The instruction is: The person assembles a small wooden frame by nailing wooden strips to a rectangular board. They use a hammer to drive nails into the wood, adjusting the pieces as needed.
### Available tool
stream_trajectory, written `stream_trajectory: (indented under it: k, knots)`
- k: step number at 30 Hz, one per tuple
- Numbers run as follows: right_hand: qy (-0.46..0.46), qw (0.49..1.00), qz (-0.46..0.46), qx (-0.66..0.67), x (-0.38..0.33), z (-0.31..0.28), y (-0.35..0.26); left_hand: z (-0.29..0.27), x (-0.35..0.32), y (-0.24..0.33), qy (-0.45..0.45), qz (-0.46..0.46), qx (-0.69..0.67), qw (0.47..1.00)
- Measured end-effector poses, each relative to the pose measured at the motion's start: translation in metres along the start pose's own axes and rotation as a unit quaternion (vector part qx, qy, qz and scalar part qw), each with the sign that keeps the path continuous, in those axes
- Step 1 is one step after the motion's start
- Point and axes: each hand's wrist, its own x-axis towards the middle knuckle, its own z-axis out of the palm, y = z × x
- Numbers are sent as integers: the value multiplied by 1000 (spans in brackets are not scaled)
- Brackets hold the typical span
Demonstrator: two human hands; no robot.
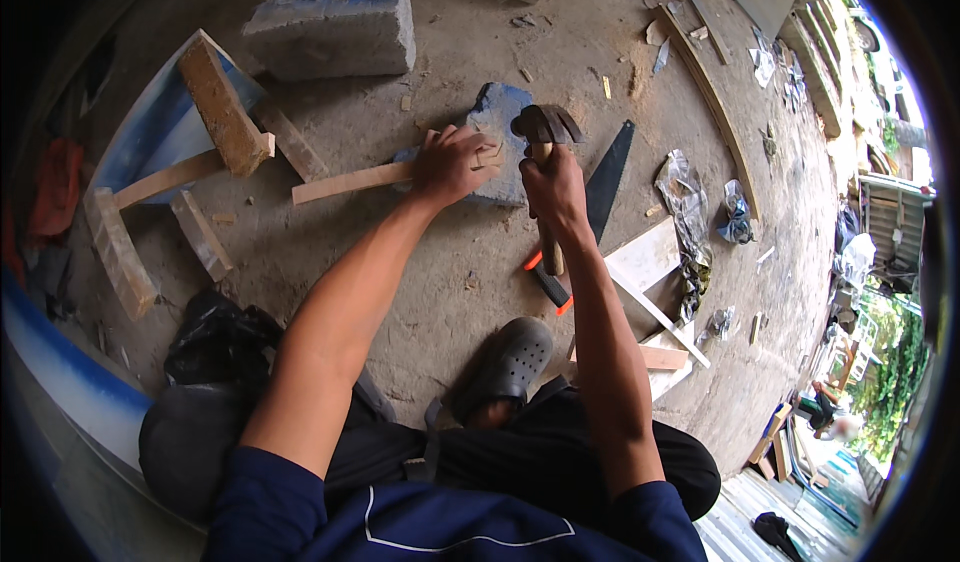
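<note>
My left hand (450, 169) is closed around a narrow wooden strip (350, 182), near the strip's right end. That end rests over a broken, blue-stained concrete block (502, 112). Small detail at the fingertips is too fine to make out. In my right hand (556, 194) is a claw hammer (546, 127), gripped high on its wooden handle just below the head. The hammer head is raised beside the block, apart from the strip. A handsaw (608, 182) with an orange and black handle lies on the floor just right of the hammer, partly behind my right forearm.
A large concrete block (335, 37) lies far left. Nearer stands a nailed wooden frame (225, 107) beside a blue-and-white sheet. White board pieces (645, 257), crumpled plastic (685, 197) and a long plank (712, 112) lie right. My dark clog (510, 357) is close in front.
</note>
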Motion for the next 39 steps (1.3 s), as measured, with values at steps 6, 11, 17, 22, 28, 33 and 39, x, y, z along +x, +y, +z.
stream_trajectory:
  k: [6,11,17,22,28,33,39]
  knots:
    - [-18,1000,11,22,-1,6,15,8,7,6,19,-42,-16,999]
    - [-5,1000,1,22,-5,11,17,14,1,3,56,33,2,998]
    - [-28,999,2,38,-13,12,17,22,-6,-5,108,117,-6,987]
    - [-38,997,51,34,-17,8,20,19,-7,-4,100,160,19,982]
    - [-30,999,0,-16,-20,17,21,20,-9,-4,96,147,15,984]
    - [-6,1000,-21,15,-22,17,9,23,-9,-7,106,143,0,984]
    - [26,998,-50,-12,-22,27,20,22,-9,-7,86,137,-6,987]
